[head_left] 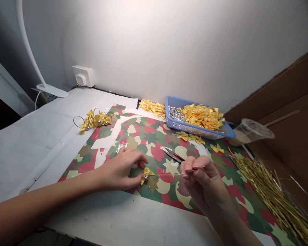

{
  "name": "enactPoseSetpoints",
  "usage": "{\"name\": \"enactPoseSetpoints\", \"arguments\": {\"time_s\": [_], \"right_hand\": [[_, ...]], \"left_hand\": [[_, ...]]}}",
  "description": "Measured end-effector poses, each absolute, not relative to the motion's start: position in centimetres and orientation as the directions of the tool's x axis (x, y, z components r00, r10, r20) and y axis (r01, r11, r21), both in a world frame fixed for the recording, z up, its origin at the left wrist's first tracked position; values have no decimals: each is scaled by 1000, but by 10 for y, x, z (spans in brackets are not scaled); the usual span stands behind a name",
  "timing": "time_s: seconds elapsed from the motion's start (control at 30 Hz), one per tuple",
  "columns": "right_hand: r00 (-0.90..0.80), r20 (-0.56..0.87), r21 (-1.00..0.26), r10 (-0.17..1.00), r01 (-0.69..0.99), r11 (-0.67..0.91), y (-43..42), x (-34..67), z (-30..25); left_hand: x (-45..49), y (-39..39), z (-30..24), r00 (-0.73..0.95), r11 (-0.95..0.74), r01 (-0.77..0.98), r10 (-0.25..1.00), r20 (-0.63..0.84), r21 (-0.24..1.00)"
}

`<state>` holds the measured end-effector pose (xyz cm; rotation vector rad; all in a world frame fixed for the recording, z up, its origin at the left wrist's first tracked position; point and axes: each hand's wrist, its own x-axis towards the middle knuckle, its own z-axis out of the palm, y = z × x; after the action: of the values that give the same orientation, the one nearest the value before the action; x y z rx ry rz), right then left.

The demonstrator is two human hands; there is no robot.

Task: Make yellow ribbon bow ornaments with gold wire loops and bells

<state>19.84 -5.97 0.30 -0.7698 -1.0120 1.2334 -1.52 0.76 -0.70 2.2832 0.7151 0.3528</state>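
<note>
My left hand rests on the patterned sheet, its thumb and fingers closed on a small gold ribbon bow. A silver bell sits at the middle of that bow. From the bow a thin gold cord runs right, drawn fairly straight, to my right hand. Its thumb and fingertips are pinched on the cord, and a short thin end sticks out beyond them. Just behind my right hand lies a pair of dark snips with some red on it, partly hidden by the fingers.
A blue basket holds yellow bows and silver bells. Bows with bells and cord loops lie at the left. Gold cords are bunched at the right, near a plastic cup. A lamp base stands back left.
</note>
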Motion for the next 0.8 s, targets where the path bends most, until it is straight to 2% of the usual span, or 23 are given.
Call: {"name": "enactPoseSetpoints", "arguments": {"time_s": [0.2, 0.37, 0.57, 0.8], "right_hand": [[14, 187, -903, 982, -390, 177, -60, 195, 6], [-10, 172, -897, 985, -415, 153, -61, 196, 2], [-29, 146, -899, 989, -421, 121, -61, 197, 3], [-39, 162, -907, 986, -399, 134, -61, 193, 10]], "left_hand": [[-14, 1, -3, 793, -621, 459, 608, 22, 635], [-12, -2, -7, 823, -676, 441, 566, 33, 590], [-12, 1, -11, 817, -620, 429, 576, 10, 657], [-9, 0, -8, 792, -636, 380, 599, 118, 671]]}}
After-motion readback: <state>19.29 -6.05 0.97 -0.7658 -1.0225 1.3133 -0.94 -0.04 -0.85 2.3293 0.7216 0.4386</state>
